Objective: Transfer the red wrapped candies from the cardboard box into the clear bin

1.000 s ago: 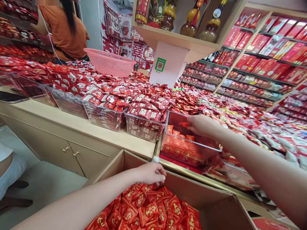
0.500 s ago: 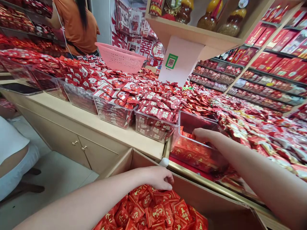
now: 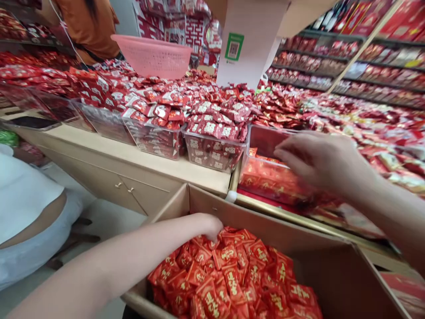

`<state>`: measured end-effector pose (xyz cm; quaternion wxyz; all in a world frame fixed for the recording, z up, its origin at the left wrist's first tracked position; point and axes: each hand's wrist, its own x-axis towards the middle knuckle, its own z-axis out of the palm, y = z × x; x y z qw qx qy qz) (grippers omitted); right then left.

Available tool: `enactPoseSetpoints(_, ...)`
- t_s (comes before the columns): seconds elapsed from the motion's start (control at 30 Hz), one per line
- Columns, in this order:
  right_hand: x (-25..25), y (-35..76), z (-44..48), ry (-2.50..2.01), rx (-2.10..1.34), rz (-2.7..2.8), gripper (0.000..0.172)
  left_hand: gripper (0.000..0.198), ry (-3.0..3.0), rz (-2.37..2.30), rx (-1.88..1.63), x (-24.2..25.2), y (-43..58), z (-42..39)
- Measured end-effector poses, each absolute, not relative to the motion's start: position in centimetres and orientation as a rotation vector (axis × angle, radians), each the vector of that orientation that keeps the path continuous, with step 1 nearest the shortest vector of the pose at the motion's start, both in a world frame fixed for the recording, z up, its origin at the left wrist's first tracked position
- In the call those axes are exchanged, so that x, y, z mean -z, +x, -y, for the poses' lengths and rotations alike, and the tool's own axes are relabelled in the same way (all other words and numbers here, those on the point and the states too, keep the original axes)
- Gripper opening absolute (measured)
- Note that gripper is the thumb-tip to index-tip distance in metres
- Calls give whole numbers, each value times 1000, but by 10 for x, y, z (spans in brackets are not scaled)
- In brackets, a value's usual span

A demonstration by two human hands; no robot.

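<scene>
My left hand (image 3: 207, 226) reaches down into a cardboard box (image 3: 335, 270) full of small red packets (image 3: 239, 279); its fingers curl into the pile and are hidden among the packets. My right hand (image 3: 318, 159) hovers, motion-blurred, with fingers stretched out and nothing in them, over a clear plastic bin (image 3: 272, 177) of red packets on the counter.
Clear bins (image 3: 212, 150) heaped with red-and-white sweets line the wooden counter (image 3: 133, 155). A pink basket (image 3: 152, 55) sits on the heap. A person in an orange top (image 3: 89, 26) stands at the back left; another person in white (image 3: 26, 208) is low at the left. Shelves of red boxes (image 3: 365, 48) lie right.
My left hand dropped from the box's rim into the red packets. My right hand lifted out of the clear bin and drew back towards me. The view tilted down.
</scene>
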<state>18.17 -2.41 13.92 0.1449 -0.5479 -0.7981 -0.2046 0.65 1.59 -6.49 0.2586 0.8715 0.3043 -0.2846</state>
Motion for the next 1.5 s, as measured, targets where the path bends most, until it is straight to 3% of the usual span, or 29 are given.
enactPoseSetpoints(0.1, -96, 169, 83, -1393, 172, 2503, 19, 54, 2330, -913, 728, 80, 8, -15)
enactPoseSetpoints(0.2, -25, 177, 118, -1508, -291, 2621, 24, 60, 2311, -982, 608, 90, 5, -17)
enactPoseSetpoints(0.3, 40, 197, 126, -1705, -616, 2590, 22, 54, 2292, -1013, 498, 95, 3, -17)
enactPoseSetpoints(0.4, 70, 208, 120, -1783, -712, 2621, 16, 44, 2257, -1078, 413, 100, 6, -11)
enactPoseSetpoints(0.6, 70, 202, 110, -1823, -841, 2366, 25, 27, 2189, -1099, 284, 84, 19, -4)
enactPoseSetpoints(0.73, 66, 199, 106, -1712, -1014, 2030, 55, 20, 2166, -921, 188, 53, 25, -8)
enactPoseSetpoints(0.8, 63, 199, 103, -1658, -1042, 1903, 60, 20, 2085, -847, 166, 40, 24, -9)
enactPoseSetpoints(0.93, 51, 197, 99, -1544, -1167, 1776, 42, 25, 1551, -726, 60, 26, 19, -9)
enactPoseSetpoints(1.03, 40, 195, 100, -1449, -1393, 1647, 38, 30, 1275, -682, -8, 19, 17, -12)
enactPoseSetpoints(1.23, 25, 196, 105, -1384, -784, 2003, 27, 40, 985, -589, 234, 5, 15, -9)
enactPoseSetpoints(1.33, 27, 196, 106, -1356, -700, 1937, 30, 46, 1047, -543, 156, 7, 18, 3)
enactPoseSetpoints(1.43, 31, 192, 107, -1410, -872, 1498, 37, 55, 1174, -565, -75, 12, 24, 12)
enactPoseSetpoints(1.5, 30, 188, 107, -1347, -1140, 1144, 33, 56, 1225, -588, -182, 13, 27, 14)
